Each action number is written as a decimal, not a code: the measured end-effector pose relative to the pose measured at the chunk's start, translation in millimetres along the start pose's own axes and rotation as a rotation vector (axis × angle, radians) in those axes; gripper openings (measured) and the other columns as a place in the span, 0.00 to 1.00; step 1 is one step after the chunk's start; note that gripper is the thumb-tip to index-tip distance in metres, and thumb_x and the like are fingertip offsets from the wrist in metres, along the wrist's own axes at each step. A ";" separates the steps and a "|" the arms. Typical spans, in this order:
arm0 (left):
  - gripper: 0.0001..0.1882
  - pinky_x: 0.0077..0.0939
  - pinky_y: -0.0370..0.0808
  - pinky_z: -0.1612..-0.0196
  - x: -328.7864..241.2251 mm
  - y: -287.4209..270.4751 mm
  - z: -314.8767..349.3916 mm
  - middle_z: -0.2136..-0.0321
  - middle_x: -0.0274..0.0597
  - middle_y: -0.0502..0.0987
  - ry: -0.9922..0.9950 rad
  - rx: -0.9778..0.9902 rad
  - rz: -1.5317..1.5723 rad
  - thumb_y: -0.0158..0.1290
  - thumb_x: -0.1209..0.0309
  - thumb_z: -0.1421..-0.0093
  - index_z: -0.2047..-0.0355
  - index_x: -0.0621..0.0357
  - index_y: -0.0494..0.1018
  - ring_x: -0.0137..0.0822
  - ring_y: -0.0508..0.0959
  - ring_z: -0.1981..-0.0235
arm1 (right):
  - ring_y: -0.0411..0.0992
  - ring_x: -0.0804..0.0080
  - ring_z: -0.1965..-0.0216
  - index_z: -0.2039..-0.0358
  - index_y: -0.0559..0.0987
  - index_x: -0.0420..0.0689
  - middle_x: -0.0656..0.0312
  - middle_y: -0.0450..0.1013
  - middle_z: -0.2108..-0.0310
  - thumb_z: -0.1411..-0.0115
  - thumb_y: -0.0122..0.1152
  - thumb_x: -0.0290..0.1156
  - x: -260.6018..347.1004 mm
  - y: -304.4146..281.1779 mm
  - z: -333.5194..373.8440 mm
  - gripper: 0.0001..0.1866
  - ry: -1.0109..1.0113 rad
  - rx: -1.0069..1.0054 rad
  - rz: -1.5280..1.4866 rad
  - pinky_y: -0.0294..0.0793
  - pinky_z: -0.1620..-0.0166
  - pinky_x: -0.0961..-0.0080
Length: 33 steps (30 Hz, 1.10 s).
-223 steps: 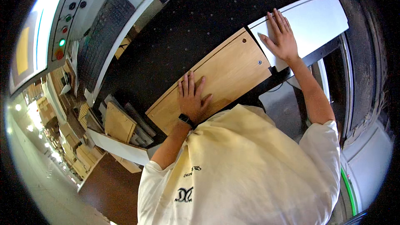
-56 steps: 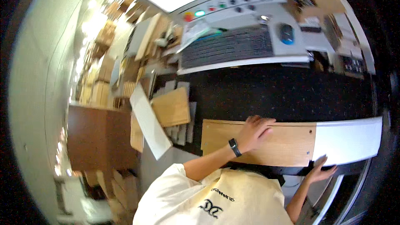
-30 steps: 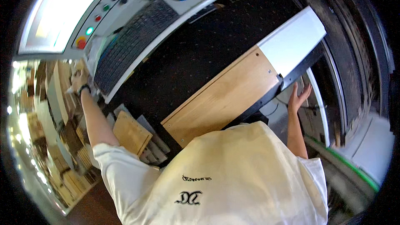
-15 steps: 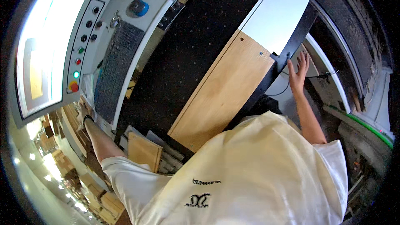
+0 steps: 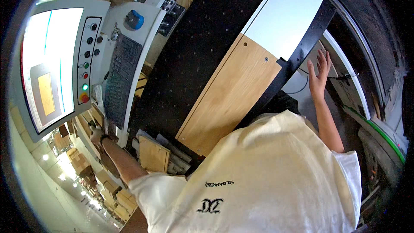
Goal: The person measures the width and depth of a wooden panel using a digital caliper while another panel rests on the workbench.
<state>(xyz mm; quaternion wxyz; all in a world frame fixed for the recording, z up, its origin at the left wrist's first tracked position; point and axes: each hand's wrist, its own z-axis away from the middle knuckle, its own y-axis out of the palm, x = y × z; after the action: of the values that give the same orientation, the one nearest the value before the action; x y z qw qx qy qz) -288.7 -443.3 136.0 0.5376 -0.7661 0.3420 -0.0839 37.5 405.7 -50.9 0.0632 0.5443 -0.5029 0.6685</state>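
Note:
My right hand [image 5: 319,72] is raised beside the right edge of the black work table [image 5: 181,60], fingers spread and nothing in them. Nearest to it on the table lies a long panel whose near part is a light wooden board [image 5: 233,90] with a few drilled holes; its far part is a white panel [image 5: 289,17]. On the left, my left hand [image 5: 97,135], with a dark band at the wrist, hangs below the near end of the keyboard [image 5: 123,77]. Its fingers are small and blurred, so I cannot make out whether they hold anything.
A control console with a lit screen [image 5: 54,64], buttons and a red stop knob [image 5: 84,98] stands at the left. A blue mouse [image 5: 134,19] rests behind the keyboard. Wood offcuts [image 5: 154,154] lie by the table's near left corner. A dark cable [image 5: 345,77] runs at the right.
The view has shifted a little. My left hand has moved down, away from the console and keyboard. My right hand has drawn slightly away from the table edge, still spread.

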 end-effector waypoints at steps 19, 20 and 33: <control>0.20 0.34 0.73 0.49 -230.1 -99.4 498.2 0.54 0.48 0.76 1.327 1.567 0.706 0.64 0.73 0.47 0.53 0.61 0.75 0.45 0.77 0.53 | 0.69 0.58 0.43 0.44 0.75 0.51 0.59 0.73 0.48 0.48 0.66 0.43 193.9 41.6 -11.4 0.30 -0.576 0.654 0.165 0.52 0.32 0.45; 0.21 0.34 0.73 0.48 -244.8 -79.9 509.2 0.54 0.48 0.76 1.390 1.629 0.775 0.65 0.72 0.47 0.52 0.61 0.75 0.45 0.76 0.53 | 0.75 0.60 0.52 0.45 0.75 0.47 0.59 0.76 0.55 0.48 0.66 0.41 176.9 48.5 -12.3 0.29 -0.565 0.674 0.206 0.68 0.40 0.55; 0.17 0.09 0.66 0.77 -402.3 81.5 577.8 0.65 0.33 0.81 1.313 2.098 0.906 0.63 0.77 0.43 0.52 0.59 0.77 0.13 0.72 0.76 | 0.77 0.60 0.58 0.54 0.81 0.48 0.58 0.72 0.57 0.51 0.74 0.29 101.7 124.9 -70.5 0.22 -0.087 0.167 0.287 0.78 0.55 0.68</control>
<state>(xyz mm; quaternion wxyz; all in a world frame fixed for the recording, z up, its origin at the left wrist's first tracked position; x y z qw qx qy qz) -339.9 231.3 -75.2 0.5880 0.3767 0.5353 -0.4753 -128.9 350.1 -38.8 -0.1002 0.4990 -0.5203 0.6858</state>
